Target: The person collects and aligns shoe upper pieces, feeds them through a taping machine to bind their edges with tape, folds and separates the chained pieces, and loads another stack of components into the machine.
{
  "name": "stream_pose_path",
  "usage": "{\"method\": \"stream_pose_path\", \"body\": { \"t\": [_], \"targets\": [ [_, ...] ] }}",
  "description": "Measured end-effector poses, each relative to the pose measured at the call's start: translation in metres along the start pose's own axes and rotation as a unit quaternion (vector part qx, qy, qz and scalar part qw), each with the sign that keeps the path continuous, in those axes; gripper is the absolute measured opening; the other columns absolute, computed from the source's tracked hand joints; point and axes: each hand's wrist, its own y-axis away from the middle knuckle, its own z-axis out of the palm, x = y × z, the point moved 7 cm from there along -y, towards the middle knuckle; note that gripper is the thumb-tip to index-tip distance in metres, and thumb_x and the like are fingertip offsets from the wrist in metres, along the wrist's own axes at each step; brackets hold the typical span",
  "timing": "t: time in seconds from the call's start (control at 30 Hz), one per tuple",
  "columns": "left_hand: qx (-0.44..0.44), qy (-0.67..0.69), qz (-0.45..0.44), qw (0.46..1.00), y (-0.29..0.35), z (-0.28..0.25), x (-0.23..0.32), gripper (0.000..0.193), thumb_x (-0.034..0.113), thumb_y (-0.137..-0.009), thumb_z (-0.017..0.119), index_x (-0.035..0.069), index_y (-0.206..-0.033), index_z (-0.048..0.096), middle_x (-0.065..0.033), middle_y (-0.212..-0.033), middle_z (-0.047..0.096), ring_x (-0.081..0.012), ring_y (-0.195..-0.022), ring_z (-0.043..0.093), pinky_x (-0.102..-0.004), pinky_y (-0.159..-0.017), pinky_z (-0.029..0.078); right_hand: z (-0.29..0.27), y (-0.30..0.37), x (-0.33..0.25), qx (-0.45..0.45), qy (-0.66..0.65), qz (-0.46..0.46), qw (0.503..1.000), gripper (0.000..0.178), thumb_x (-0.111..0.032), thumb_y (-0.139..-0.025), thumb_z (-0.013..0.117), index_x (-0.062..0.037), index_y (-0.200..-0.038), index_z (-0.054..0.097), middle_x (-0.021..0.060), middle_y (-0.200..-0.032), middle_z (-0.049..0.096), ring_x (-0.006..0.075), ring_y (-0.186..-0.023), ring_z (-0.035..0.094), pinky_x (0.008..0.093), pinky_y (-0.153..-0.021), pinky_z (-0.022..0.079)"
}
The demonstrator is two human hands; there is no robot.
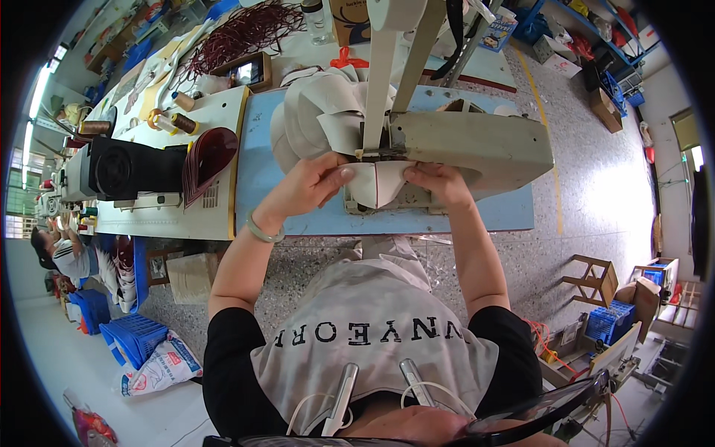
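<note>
- Head view: a white piece [361, 185] with a dark red line down it is held at the front of the sewing machine [484, 141], above the blue tabletop [257, 149].
- The left hand [307, 186] is clamped on its left edge, thumb toward the viewer; by the right hand [445, 185] the opposite edge is pinched. The hands are kept apart, with the piece spanned between them.
- By its look, the material is judged light, thin and flexible, yet firm enough to keep a curve; slipperiness cannot be told. It is best gripped by the side edges, leaving the line uncovered.
- Movement to the right and rear is limited by the machine body. Behind the left hand, space is taken up by loosely heaped pale pieces [309, 108].
- Freer room is found leftward over bare blue surface; toward the body, the front edge lies close, with speckled floor [298, 272] below.
</note>
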Motion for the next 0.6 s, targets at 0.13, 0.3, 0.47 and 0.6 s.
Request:
{"method": "stream_pose_path", "body": {
  "t": [0.13,0.3,0.47,0.6],
  "targets": [
    [0.042,-0.003,0.015,0.999,-0.004,-0.008,-0.007,0.030,0.027,-0.098,0.054,0.002,-0.081,0.056,0.0028,-0.054,0.046,-0.0037,-0.047,0.041,-0.0233,-0.043,0.032,0.000,-0.001,0.003,0.028,0.022,0.066,0.997,0.037,-0.003,-0.080,0.074,-0.0046,-0.114,0.060,0.0023,-0.110,0.060,0.0134,-0.104,0.055,0.0288,-0.089,0.047],
    [0.083,0.006,0.028,0.996,-0.024,-0.019,-0.023,0.031,0.026,-0.098,0.054,0.003,-0.077,0.055,0.0042,-0.054,0.045,-0.0027,-0.047,0.039,-0.0228,-0.042,0.030,-0.034,-0.028,0.020,0.063,0.171,-0.004,0.983,0.038,-0.014,-0.083,0.072,-0.0037,-0.116,0.059,0.0054,-0.113,0.060,0.0178,-0.106,0.055,0.0310,-0.092,0.046],
    [0.160,0.072,-0.037,0.984,-0.033,-0.027,-0.023,0.021,0.024,-0.096,0.057,0.005,-0.090,0.062,0.0040,-0.050,0.043,-0.0057,-0.043,0.039,-0.0236,-0.042,0.032,-0.054,-0.048,0.020,0.163,0.594,-0.061,0.785,0.041,-0.027,-0.092,0.061,-0.0049,-0.125,0.052,0.0082,-0.125,0.055,0.0213,-0.112,0.052,0.0331,-0.097,0.042],
    [0.296,-0.213,0.087,0.927,-0.013,-0.033,0.000,0.017,0.013,-0.087,0.063,0.007,-0.103,0.065,-0.0043,-0.066,0.057,-0.0148,-0.055,0.052,-0.0269,-0.052,0.042,-0.068,-0.049,0.051,0.212,-0.030,-0.002,0.977,0.029,-0.026,-0.095,0.054,-0.0123,-0.120,0.051,0.0029,-0.118,0.055,0.0164,-0.107,0.052,0.0320,-0.091,0.044]
  ]
}}
